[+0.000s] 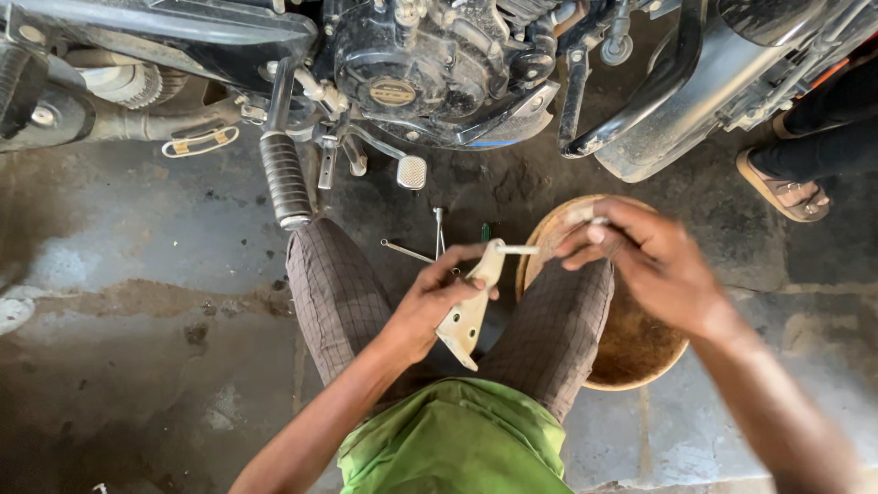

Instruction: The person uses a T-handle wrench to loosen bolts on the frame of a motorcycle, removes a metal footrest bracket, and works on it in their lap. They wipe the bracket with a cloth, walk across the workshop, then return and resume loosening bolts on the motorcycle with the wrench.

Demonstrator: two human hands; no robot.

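I squat in front of a motorcycle engine (412, 64). My left hand (434, 297) grips a pale metal bracket plate (471, 316) held between my knees. My right hand (645, 256) pinches a thin pale rod or bolt (521, 249) whose tip meets the top end of the bracket. Both hands are close together above a round wooden bowl (640, 352).
Thin metal tools (437, 236) lie on the stained concrete floor under the engine. A rubber footrest (283, 178) and a brake pedal (412, 171) hang low. The exhaust pipe (695, 101) runs at the upper right. Another person's sandalled foot (786, 187) stands at the right.
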